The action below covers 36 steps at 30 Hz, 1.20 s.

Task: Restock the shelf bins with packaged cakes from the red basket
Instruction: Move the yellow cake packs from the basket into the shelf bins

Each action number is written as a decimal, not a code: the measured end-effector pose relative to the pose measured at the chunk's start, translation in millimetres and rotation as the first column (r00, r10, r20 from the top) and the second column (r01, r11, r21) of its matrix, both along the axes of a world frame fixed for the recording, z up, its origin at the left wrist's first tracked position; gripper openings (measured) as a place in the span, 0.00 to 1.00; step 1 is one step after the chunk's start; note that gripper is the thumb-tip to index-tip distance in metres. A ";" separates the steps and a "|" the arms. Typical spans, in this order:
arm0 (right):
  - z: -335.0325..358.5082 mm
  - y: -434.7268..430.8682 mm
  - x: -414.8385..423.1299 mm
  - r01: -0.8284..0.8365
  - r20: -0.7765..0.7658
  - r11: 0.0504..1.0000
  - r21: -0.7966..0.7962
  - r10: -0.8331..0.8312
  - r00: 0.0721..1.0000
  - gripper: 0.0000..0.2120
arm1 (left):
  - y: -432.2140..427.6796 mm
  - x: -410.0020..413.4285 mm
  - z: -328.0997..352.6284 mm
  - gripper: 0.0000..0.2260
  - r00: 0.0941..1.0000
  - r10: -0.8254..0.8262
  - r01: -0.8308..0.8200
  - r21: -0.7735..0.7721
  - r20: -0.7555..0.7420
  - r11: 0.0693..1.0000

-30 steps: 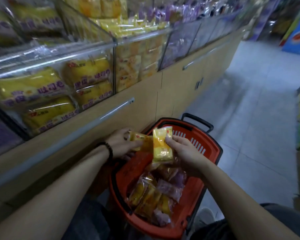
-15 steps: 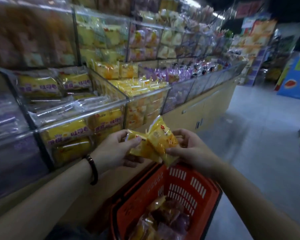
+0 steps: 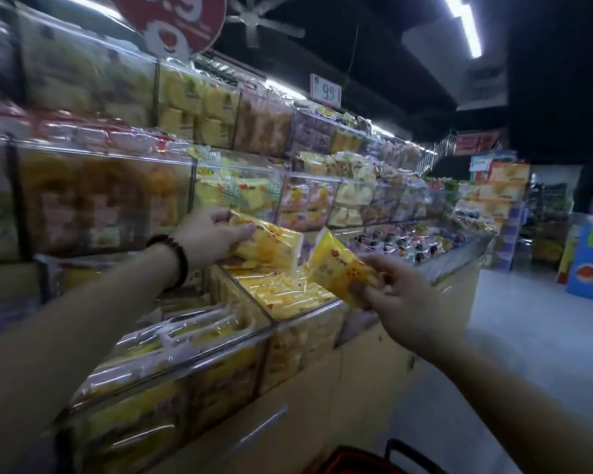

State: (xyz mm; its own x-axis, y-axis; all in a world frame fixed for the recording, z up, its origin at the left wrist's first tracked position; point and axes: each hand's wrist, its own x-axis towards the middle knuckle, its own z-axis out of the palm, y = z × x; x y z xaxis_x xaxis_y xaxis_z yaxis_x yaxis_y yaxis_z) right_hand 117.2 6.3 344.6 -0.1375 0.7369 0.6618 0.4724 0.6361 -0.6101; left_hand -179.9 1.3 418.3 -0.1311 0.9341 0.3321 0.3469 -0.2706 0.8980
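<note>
My left hand point(image 3: 213, 234), with a dark bead bracelet on the wrist, grips a yellow packaged cake point(image 3: 271, 246) above a clear shelf bin point(image 3: 301, 311) filled with the same yellow packs. To the right, my right hand point(image 3: 395, 295) pinches a second yellow packaged cake point(image 3: 339, 268) by its lower end, tilted over that bin's front right corner. Only the rim of the red basket point(image 3: 353, 461) and its black handle show at the bottom edge.
Tiers of clear bins with yellow, orange and purple packs run along the left wall above a tan cabinet point(image 3: 322, 405). A price tag reading 9.9 point(image 3: 325, 90) hangs above. The grey aisle floor point(image 3: 527, 336) opens to the right, with a blue display point(image 3: 592, 261) beyond.
Both hands have risen from the basket to the shelf with a yellow pack each. The view has tilted up, and the basket has dropped to the bottom edge.
</note>
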 end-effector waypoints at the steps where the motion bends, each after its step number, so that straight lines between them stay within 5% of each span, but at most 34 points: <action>1: 6.5 12.3 -3.3 0.035 0.046 0.999 0.039 -0.036 0.998 0.15 | 15.1 -7.1 3.3 0.06 0.999 0.033 -0.033 0.000 0.042 0.999; 3: 16.3 37.6 -11.4 0.075 0.079 0.993 0.094 -0.083 0.993 0.16 | 43.4 -18.3 0.6 0.12 0.990 0.107 -0.108 0.007 0.089 0.994; 9: 27.7 120.4 -46.3 0.183 0.200 0.978 0.102 -0.201 0.959 0.14 | 86.9 -38.9 -48.7 0.12 0.857 0.426 -0.400 0.147 -0.289 0.905; 14: 31.1 184.4 -83.8 0.345 0.224 0.933 0.098 -0.359 0.906 0.16 | 94.1 -41.5 -54.7 0.14 0.830 0.473 -0.422 0.219 -0.296 0.879; 19: 30.9 206.2 -113.9 0.232 0.289 0.972 -0.042 -0.211 0.934 0.13 | 98.3 -41.4 -58.0 0.14 0.803 0.548 -0.491 0.261 -0.233 0.831; 27: 25.5 217.5 -114.8 0.265 0.366 0.961 -0.074 -0.221 0.904 0.15 | 95.2 -29.0 -59.2 0.15 0.795 0.519 -0.447 0.277 -0.314 0.851; 33: 31.9 221.2 -113.1 0.265 0.229 0.964 -0.018 -0.254 0.940 0.17 | 91.1 -27.2 -56.6 0.12 0.826 0.426 -0.331 0.295 -0.369 0.897; 36: 29.3 218.5 -118.0 0.203 0.314 0.974 -0.096 -0.164 0.935 0.16 | 89.2 -31.2 -55.8 0.11 0.840 0.416 -0.332 0.276 -0.348 0.902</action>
State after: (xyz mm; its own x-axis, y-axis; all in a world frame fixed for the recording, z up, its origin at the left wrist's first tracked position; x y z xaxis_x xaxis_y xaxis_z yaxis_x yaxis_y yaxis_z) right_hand -0.7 224.8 373.8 -0.1714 0.8425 0.5108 0.7480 0.4487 -0.4890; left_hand -211.1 90.5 362.5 -0.2782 0.7494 0.6008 0.7665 -0.2038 0.6091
